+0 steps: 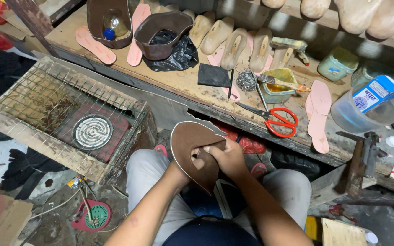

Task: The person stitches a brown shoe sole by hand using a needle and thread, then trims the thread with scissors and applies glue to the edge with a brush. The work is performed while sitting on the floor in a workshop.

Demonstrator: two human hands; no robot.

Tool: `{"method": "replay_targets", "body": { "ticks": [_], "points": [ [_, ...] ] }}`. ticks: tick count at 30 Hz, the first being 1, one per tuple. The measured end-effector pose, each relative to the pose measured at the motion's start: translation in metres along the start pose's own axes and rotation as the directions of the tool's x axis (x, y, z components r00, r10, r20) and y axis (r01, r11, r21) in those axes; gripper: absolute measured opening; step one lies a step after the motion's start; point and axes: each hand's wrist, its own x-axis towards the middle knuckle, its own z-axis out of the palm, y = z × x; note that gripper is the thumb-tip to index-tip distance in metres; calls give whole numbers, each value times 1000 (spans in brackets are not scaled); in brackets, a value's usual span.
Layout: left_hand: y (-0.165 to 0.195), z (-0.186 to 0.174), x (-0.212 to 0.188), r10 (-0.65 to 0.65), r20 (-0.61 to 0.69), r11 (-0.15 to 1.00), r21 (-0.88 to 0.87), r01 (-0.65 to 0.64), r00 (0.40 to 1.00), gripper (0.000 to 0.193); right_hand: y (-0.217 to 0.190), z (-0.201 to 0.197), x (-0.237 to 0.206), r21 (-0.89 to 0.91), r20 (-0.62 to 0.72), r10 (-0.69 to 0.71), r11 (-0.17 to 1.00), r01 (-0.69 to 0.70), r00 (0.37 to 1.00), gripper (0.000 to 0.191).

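Over lap, both hands (215,157) gripping brown leather upper (189,141), tip pts down-right

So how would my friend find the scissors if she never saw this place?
Look along the long wooden workbench above the person's hands. Near its front edge, beside the open glue pot with a brush, lie the scissors. Their bright red handles are unlike anything else there.

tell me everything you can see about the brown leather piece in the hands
The brown leather piece is a curved, roughly shield-shaped cut of what looks like leather, matte dark brown with a thin pale edge along its outline. It is bent and folded over, tapering to a point at the bottom. It is held above the person's lap, in front of the workbench. The left hand holds it from the middle and the right hand presses fingers onto its fold.
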Motion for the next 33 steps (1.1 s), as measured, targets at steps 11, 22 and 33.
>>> {"method": "replay_targets", "body": {
  "ticks": [11,22,33],
  "points": [
    [15,-4,-7,15,-170,989,147,10,985,26,-10,-4,4,54,235,159,983,-176,959,42],
    [33,3,-15,437,-228,794,552,-254,870,9,-5,-3,-2,-391,113,161,914,-105,980,33],
    [49,8,-17,221,-241,954,253,-159,945,19,-8,-4,-8,-300,246,116,953,-38,962,32]
  ]
}}
